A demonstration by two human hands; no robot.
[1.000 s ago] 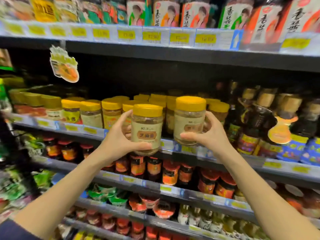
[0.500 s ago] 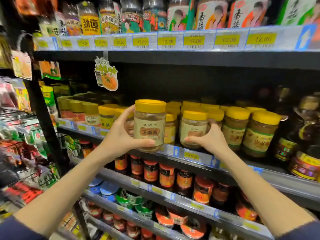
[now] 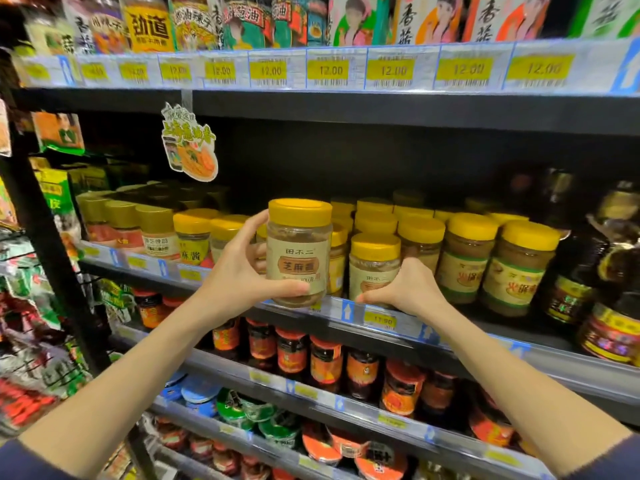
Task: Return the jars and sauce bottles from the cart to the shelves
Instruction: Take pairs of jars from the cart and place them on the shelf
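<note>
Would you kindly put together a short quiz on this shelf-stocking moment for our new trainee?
1. True or false: the left hand holds its yellow-lidded jar up in front of the shelf edge rather than standing on it.
2. Where is the jar under the right hand? A) in the air above the top shelf B) at the front of the middle shelf, among other yellow-lidded jars C) on the bottom shelf
3. Fill in: the yellow price tags on the top shelf read ____.

Key: 1 true; 2 B; 3 12.00
</note>
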